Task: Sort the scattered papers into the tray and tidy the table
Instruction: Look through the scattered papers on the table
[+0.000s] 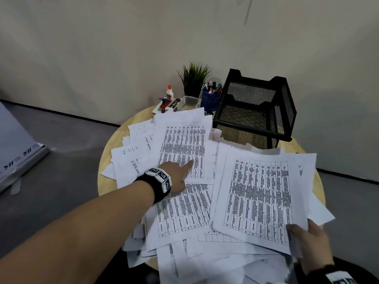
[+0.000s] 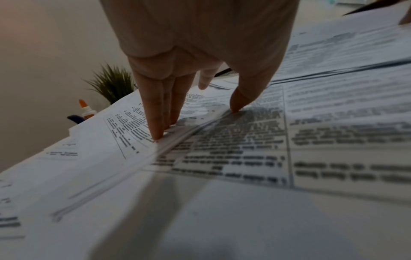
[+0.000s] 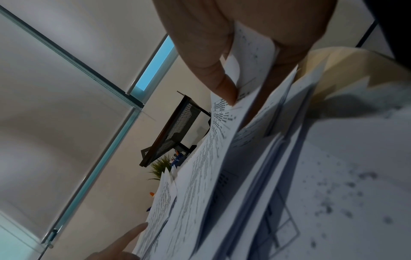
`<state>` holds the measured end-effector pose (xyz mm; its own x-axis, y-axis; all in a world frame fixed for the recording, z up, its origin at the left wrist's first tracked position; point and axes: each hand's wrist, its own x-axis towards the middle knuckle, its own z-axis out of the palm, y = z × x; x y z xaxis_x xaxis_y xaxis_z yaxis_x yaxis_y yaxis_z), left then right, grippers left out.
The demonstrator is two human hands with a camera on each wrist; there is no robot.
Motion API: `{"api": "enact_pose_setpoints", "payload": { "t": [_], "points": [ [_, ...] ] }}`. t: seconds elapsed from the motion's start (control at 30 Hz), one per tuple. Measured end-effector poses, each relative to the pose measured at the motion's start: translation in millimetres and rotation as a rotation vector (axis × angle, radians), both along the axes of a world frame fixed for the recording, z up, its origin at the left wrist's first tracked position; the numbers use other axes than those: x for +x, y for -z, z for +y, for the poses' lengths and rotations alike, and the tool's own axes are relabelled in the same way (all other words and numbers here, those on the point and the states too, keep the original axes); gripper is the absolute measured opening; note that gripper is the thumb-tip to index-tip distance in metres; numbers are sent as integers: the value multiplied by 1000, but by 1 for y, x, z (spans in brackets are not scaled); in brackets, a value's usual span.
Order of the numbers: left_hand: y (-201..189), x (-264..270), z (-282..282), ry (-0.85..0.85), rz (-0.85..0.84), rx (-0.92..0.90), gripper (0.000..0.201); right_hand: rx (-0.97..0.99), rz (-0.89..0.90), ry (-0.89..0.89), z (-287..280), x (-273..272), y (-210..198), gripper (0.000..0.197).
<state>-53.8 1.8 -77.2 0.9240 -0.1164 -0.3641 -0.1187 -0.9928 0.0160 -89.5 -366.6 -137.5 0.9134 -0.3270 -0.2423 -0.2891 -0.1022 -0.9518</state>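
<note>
Printed sheets lie scattered in overlapping layers over the round wooden table (image 1: pixel 305 148). My left hand (image 1: pixel 180 177) reaches across the pile; its straight fingertips (image 2: pixel 156 135) press down on a sheet with a table printed on it (image 1: pixel 184 148). My right hand (image 1: pixel 307 240) grips the near corner of a stack of papers (image 1: pixel 260 197), thumb on top and fingers underneath, seen close in the right wrist view as the stack of papers (image 3: pixel 222 158) pinched by the thumb (image 3: pixel 224 88). The black mesh tray (image 1: pixel 254 111) stands at the table's back right, its shelves empty.
Behind the papers stand a potted plant (image 1: pixel 194 78), a blue pen cup (image 1: pixel 211 97), a glue bottle (image 1: pixel 169 92), a clear plastic box (image 1: pixel 189 102) and a small stationery box (image 1: pixel 167 105). The wall is close behind. A white board (image 1: pixel 18 148) lies on the floor at left.
</note>
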Motion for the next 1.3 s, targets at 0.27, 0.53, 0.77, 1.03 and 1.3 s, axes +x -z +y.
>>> {"api": "enact_pose_setpoints", "payload": {
  "t": [0.27,0.53,0.77,1.03,1.3],
  "points": [
    [26,4,-8,-40,-6,30,82,45,-32,-24,9,-3,-6,20],
    [13,-5,-7,57,-125,-10,86,62,-38,-25,5,0,7,22],
    [7,0,1,181,-73,44,121,52,-27,-42,6,0,8,20],
    [2,-1,11,267,-73,34,102,17,-18,-63,10,-1,2,23],
    [9,4,0,219,-161,158,50,-28,-29,-76,9,2,4,18]
  ]
}}
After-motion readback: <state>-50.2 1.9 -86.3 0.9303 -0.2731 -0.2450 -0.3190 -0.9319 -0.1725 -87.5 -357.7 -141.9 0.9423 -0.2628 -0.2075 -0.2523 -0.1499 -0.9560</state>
